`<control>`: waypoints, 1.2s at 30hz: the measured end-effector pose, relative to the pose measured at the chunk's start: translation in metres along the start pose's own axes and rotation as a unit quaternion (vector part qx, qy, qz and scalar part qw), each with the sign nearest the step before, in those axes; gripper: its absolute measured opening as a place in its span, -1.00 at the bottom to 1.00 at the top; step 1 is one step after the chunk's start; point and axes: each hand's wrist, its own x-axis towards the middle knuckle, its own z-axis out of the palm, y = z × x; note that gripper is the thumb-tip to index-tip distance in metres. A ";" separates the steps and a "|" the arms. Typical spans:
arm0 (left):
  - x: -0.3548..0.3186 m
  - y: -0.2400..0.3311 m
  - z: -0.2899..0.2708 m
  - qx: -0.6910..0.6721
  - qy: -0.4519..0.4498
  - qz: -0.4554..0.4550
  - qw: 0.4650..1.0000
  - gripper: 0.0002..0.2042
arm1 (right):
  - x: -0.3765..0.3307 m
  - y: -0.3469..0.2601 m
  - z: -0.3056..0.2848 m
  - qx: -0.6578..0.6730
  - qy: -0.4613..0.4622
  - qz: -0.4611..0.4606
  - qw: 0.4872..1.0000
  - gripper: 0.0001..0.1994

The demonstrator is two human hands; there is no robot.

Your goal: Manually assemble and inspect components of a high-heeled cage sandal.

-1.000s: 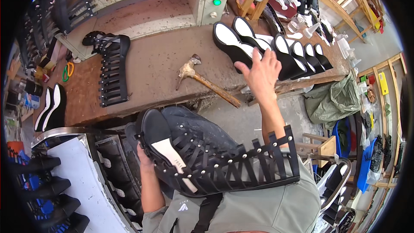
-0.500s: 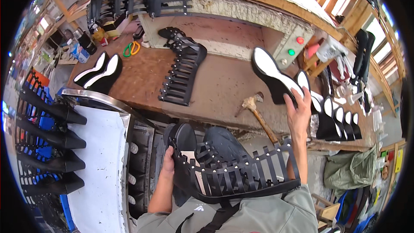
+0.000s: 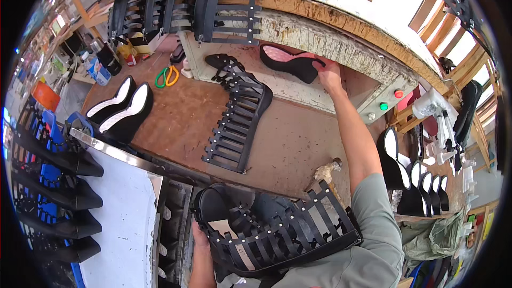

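Note:
My right hand (image 3: 329, 76) reaches far across the brown bench and grips the end of a black sole with a pink inner face (image 3: 290, 61). The sole lies in the opening of a pale press machine (image 3: 298, 90). My left hand (image 3: 199, 233) holds a black strappy studded boot (image 3: 277, 229) on my lap, its sole end toward the left. A second strappy black boot (image 3: 237, 112) lies flat on the bench, between my two hands.
A hammer (image 3: 326, 173) lies at the bench's near edge. Scissors with green and orange handles (image 3: 167, 76) and two white-lined soles (image 3: 120, 108) sit at the left. A row of soles (image 3: 416, 181) stands at the right. Several boots hang above (image 3: 186, 0). A shoe rack (image 3: 53, 181) is at far left.
My right hand lifted a black sole from the row at the right and carried it leftward and away into the press opening. The view swung left. The left hand stayed on the boot.

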 end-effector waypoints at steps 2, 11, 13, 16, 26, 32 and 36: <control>-0.002 0.010 0.018 -0.016 -0.074 -0.023 0.997 -0.50 | -0.001 0.005 -0.001 -0.067 0.098 -0.151 0.981 -0.66; -0.014 0.018 0.031 0.031 -0.124 0.007 0.992 -0.34 | -0.216 -0.061 -0.119 -0.082 -0.327 -0.021 0.941 -0.56; -0.026 0.016 0.066 0.012 -0.134 -0.006 0.991 -0.32 | -0.250 -0.054 -0.133 -0.135 -0.364 -0.091 0.917 -0.56; -0.049 0.009 0.106 0.042 -0.099 0.033 0.994 -0.34 | -0.290 -0.037 -0.111 -0.332 -0.249 -0.315 0.853 -0.44; -0.144 0.018 0.142 0.115 -0.206 0.039 0.971 -0.24 | -0.282 -0.041 -0.082 -0.335 -0.308 -0.146 0.878 -0.44; -0.154 0.022 0.145 0.109 -0.235 0.068 0.963 -0.26 | -0.292 -0.069 -0.100 0.381 -0.160 0.130 0.901 -0.59; -0.160 0.027 0.146 0.114 -0.260 0.072 0.956 -0.26 | -0.335 -0.203 -0.132 0.624 -0.187 0.093 0.753 -0.63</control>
